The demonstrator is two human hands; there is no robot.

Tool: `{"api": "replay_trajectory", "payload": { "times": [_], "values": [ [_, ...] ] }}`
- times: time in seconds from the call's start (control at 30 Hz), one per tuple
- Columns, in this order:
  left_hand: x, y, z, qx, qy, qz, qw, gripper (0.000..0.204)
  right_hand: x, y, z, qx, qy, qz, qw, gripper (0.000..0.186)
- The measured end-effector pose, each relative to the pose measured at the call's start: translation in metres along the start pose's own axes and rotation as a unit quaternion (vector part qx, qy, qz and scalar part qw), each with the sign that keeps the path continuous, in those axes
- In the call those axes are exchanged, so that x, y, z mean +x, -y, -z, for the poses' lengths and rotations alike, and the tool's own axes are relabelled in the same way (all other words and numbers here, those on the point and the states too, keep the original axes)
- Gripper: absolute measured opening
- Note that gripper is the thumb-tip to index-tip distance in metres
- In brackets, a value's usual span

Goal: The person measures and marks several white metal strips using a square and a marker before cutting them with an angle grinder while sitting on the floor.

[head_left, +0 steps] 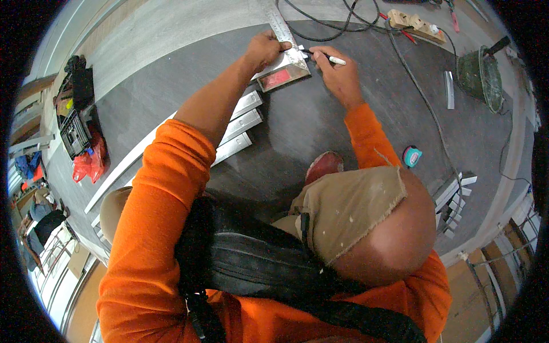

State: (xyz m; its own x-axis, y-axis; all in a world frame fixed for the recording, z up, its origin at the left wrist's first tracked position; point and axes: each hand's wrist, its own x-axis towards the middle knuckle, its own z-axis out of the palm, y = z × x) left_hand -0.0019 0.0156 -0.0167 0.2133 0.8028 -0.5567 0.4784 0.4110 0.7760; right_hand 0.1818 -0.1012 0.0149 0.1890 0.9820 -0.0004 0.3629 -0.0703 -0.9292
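My left hand (266, 49) presses down on a metal try square (284, 64) with a red-sided stock, laid across a short metal profile on the dark floor. My right hand (338, 73) holds a white marker pen (330, 58) with its tip against the square's blade edge. Both arms wear orange sleeves. Three short silver metal profiles (240, 127) lie side by side just below the square, beside a long silver strip (123, 168).
A teal tape measure (411, 155) lies on the floor at the right. More cut metal pieces (454, 200) sit lower right. A green bucket (479, 77), a power strip (416, 26) with cables, a black crate (73, 133) and a red bag (88, 163) ring the area.
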Motion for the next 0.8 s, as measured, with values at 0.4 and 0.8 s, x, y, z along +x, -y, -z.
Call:
{"api": "replay_trajectory", "payload": {
  "times": [0.4, 0.8],
  "values": [
    [-0.027, 0.003, 0.021, -0.111, 0.020, -0.050, 0.992, 0.035, -0.038, 0.011, 0.033, 0.124, -0.139, -0.091, 0.978, 0.037],
    [-0.025, 0.013, 0.182, 0.204, -0.150, 0.076, 0.964, 0.043, -0.079, -0.004, 0.006, 0.089, -0.009, -0.301, 0.949, 0.020]
  ]
}}
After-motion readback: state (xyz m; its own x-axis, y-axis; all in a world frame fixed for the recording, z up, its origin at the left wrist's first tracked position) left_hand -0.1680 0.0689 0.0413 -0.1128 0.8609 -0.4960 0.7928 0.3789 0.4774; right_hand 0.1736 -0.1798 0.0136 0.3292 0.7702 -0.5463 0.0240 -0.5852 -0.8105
